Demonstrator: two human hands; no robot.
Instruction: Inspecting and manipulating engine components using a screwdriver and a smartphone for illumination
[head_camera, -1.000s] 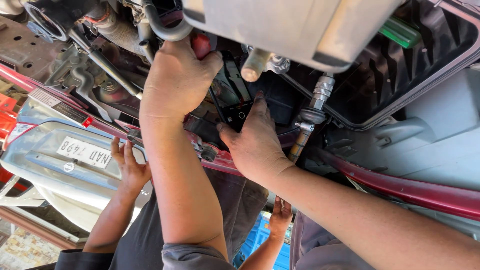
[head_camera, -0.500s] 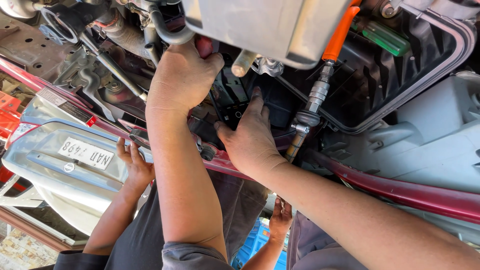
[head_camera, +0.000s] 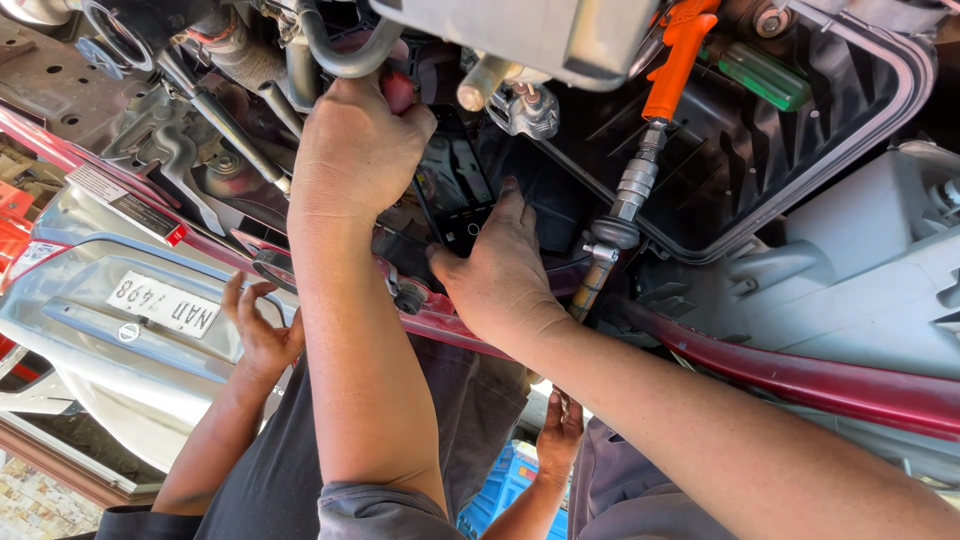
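under the engine bay, left hand (head_camera: 355, 150) seemingly grips a red part (head_camera: 398, 88); right hand (head_camera: 497, 270) holds a phone (head_camera: 455, 185).

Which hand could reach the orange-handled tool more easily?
Probably the right hand: it lies beside the orange-handled tool, though it holds a phone. The left hand is farther, gripping a red part.

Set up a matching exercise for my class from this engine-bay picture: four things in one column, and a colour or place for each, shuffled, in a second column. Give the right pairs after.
Things
1. tool handle
2. screwdriver
3. phone
4. car body edge

Descriptions
A. dark red, running under the forearms
B. orange
C. green and see-through, lying in the black tray
D. black, held between the left hand and right hand

Pairs: 1-B, 2-C, 3-D, 4-A
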